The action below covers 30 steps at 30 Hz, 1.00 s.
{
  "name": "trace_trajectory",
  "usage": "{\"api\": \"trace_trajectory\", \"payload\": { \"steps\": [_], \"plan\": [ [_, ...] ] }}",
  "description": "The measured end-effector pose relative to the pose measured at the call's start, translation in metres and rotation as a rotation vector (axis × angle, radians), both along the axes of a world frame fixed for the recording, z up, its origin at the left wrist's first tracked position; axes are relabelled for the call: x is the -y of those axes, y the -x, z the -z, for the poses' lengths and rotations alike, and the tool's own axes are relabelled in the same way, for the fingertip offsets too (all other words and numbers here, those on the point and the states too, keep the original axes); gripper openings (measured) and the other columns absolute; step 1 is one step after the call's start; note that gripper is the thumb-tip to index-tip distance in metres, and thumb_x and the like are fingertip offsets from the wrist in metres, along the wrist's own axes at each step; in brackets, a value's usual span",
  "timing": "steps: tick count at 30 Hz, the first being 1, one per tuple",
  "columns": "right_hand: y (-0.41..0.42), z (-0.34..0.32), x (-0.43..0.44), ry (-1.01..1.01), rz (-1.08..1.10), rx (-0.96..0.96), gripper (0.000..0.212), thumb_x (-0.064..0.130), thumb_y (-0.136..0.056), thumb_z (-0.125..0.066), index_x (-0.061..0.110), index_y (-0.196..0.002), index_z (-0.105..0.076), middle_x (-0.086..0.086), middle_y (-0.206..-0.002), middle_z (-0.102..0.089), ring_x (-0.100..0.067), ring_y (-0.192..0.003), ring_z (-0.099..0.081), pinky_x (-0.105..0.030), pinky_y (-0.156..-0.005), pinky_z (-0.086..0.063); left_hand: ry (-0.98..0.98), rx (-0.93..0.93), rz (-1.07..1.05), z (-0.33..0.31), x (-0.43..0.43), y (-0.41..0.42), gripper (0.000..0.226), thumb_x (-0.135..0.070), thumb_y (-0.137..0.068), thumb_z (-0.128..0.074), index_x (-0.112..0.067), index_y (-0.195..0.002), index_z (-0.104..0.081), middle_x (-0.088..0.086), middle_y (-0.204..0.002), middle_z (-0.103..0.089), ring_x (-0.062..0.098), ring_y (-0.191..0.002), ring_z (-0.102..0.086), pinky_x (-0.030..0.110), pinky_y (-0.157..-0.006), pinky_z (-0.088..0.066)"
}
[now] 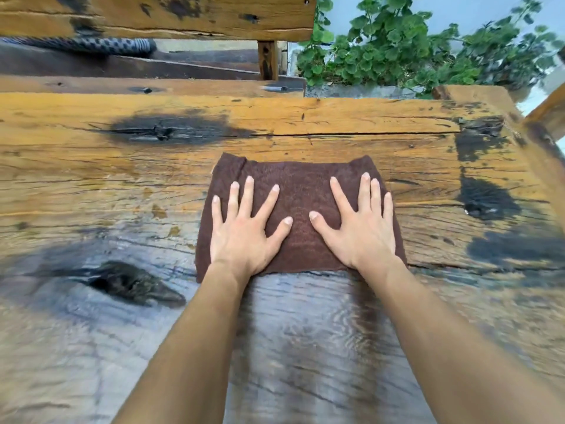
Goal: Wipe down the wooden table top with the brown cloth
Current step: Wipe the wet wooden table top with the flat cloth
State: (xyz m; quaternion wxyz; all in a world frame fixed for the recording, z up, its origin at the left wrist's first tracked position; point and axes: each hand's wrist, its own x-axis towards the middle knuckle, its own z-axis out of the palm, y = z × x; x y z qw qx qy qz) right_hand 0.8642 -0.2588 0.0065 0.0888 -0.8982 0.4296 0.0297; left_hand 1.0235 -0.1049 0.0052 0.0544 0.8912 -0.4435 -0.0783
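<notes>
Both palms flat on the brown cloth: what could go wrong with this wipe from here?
Left hand and right hand only press the brown cloth, so it may bunch or slip. The long crack and dark knot in the table top ahead could snag it.

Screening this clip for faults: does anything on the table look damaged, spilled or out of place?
Nothing is misplaced. The wooden table top has a black-stained knot and a long crack, which look like old weathering, not fresh damage. The brown cloth lies flat under the left hand and right hand, both flat on it.
</notes>
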Motion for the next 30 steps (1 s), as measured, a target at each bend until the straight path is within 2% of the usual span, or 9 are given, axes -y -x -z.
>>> {"api": "trace_trajectory", "payload": {
  "steps": [5, 21, 25, 30],
  "plan": [
    [0.044, 0.000, -0.065, -0.007, 0.018, -0.017, 0.087, 0.090, -0.087, -0.009, 0.049, -0.163, 0.005, -0.017, -0.173, 0.017, -0.030, -0.160, 0.018, -0.052, -0.128, 0.010, -0.006, -0.005, 0.028, 0.003, -0.067, 0.043, 0.071, -0.079, -0.098, -0.012, -0.054, -0.160, 0.009, -0.001, -0.174, 0.017, 0.025, -0.159, 0.019, 0.055, -0.126, 0.012],
    [0.160, -0.009, -0.263, -0.058, 0.038, -0.028, 0.085, 0.086, -0.091, -0.009, 0.046, -0.163, 0.009, -0.015, -0.172, 0.023, -0.028, -0.158, 0.026, -0.052, -0.128, 0.011, -0.045, -0.041, 0.076, -0.003, -0.255, 0.154, 0.070, -0.075, -0.100, -0.012, -0.049, -0.162, 0.005, 0.002, -0.174, 0.014, 0.027, -0.160, 0.018, 0.057, -0.127, 0.008],
    [0.181, -0.012, -0.299, -0.058, 0.027, -0.030, 0.084, 0.086, -0.091, -0.010, 0.046, -0.162, 0.011, -0.015, -0.172, 0.022, -0.028, -0.158, 0.026, -0.052, -0.128, 0.010, -0.024, -0.031, 0.053, -0.002, -0.291, 0.178, 0.070, -0.075, -0.101, -0.014, -0.046, -0.164, -0.005, 0.004, -0.175, 0.002, 0.029, -0.161, 0.007, 0.059, -0.127, -0.002],
    [0.206, -0.013, -0.339, -0.050, 0.020, 0.003, 0.085, 0.085, -0.092, -0.013, 0.043, -0.164, 0.005, -0.017, -0.173, 0.015, -0.030, -0.160, 0.019, -0.052, -0.129, 0.008, -0.010, -0.003, 0.035, -0.001, -0.330, 0.206, 0.070, -0.073, -0.102, -0.021, -0.044, -0.165, -0.012, 0.006, -0.175, -0.008, 0.030, -0.161, -0.004, 0.060, -0.126, -0.009]
  ]
}}
